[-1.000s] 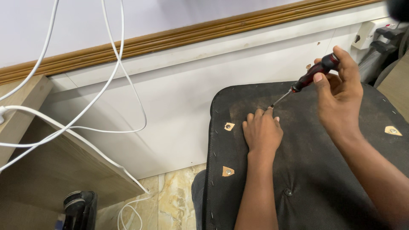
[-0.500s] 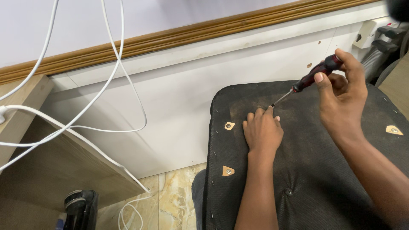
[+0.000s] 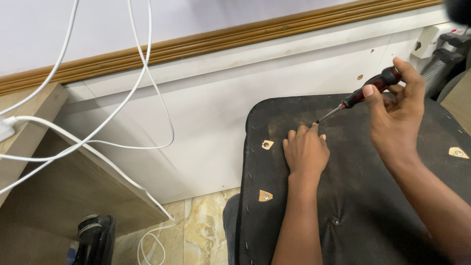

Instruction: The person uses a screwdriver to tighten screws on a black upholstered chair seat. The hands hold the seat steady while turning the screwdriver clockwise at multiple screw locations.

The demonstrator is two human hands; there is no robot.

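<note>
Nearest, at 6 o'clock: two bare forearms over a black seat pad (image 3: 373, 206), upside down, cloth stapled along the edge. Small button dimple (image 3: 334, 221) in the cloth between the arms. At 7 o'clock on the pad, a tan patch with a screw (image 3: 265, 196); another tan patch (image 3: 267, 144) higher up, a third (image 3: 458, 152) at 3 o'clock. In the middle, left hand (image 3: 305, 149) lying flat on the pad, fingers loosely curled, fingertips pressed down right beside the screwdriver tip, gripping nothing. At 2 o'clock, right hand (image 3: 396, 115) closed tight around the red and black handle of a screwdriver (image 3: 360, 95), thumb on top. Screwdriver tilted, metal tip pointing down to 8 o'clock, touching the pad just at the left fingertips. Down at 7 o'clock, marble floor (image 3: 201, 225) and a dark wheel-like thing (image 3: 93, 235), blurry. At 9 o'clock, a wooden shelf (image 3: 73, 181). Farthest, at 12 o'clock: white wall panel (image 3: 206, 113), brown wooden trim (image 3: 221, 41), white cables (image 3: 142, 73) hanging in loops.
</note>
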